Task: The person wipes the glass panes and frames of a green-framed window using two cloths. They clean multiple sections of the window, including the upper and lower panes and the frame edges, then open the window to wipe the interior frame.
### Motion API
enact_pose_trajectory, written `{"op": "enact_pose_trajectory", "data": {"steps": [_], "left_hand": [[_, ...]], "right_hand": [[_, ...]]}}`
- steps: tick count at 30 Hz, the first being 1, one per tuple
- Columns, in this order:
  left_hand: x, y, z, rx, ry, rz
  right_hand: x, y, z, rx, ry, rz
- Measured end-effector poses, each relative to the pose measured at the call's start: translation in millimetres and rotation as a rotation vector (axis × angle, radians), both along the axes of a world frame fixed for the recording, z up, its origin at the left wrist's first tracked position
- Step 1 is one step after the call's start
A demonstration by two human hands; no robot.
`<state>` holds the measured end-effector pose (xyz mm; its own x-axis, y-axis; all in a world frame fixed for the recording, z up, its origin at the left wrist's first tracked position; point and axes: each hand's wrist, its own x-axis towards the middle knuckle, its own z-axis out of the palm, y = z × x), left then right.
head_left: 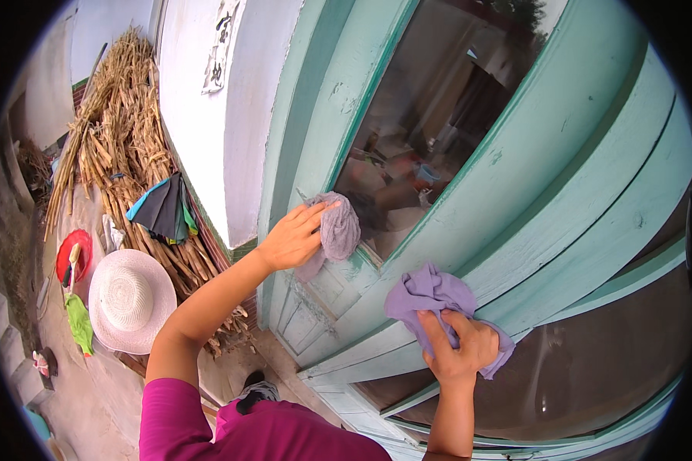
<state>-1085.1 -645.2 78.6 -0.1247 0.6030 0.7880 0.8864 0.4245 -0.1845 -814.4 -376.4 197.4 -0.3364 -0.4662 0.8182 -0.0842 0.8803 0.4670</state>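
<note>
A wadded greyish-purple cloth (340,230) is under the fingers of my left hand (291,240), which presses it against the lower left corner of the glass pane (415,146) in a pale green wooden door. Lower and to the right, my right hand (463,344) grips a lighter purple cloth (430,296). That second cloth lies bunched against the green wooden frame (530,269), and one end hangs down past my wrist. Paint on the door's lower panel (315,303) is worn and flaking.
Bundled dry stalks (123,131) lean along the white wall (196,154) at left, with a folded umbrella (164,207) on them. A pale woven hat (127,300), a red basin (74,255) and a green cloth item (78,324) are nearby. Another dark window (592,361) is at lower right.
</note>
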Motion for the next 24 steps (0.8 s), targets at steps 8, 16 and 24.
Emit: {"op": "enact_pose_trajectory", "data": {"steps": [8, 16, 24], "left_hand": [[-32.1, 10.1, 66.0, 0.24, 0.288, 0.282], [-47.9, 36.7, 254.4, 0.462, 0.614, 0.275], [-33.3, 83.7, 301.6, 0.632, 0.475, -0.027]], "right_hand": [[3.1, -2.2, 3.6, 0.047, 0.015, -0.031], [5.4, -1.9, -2.6, 0.032, 0.063, -0.05], [0.9, -4.9, -2.3, 0.018, 0.072, -0.038]]}}
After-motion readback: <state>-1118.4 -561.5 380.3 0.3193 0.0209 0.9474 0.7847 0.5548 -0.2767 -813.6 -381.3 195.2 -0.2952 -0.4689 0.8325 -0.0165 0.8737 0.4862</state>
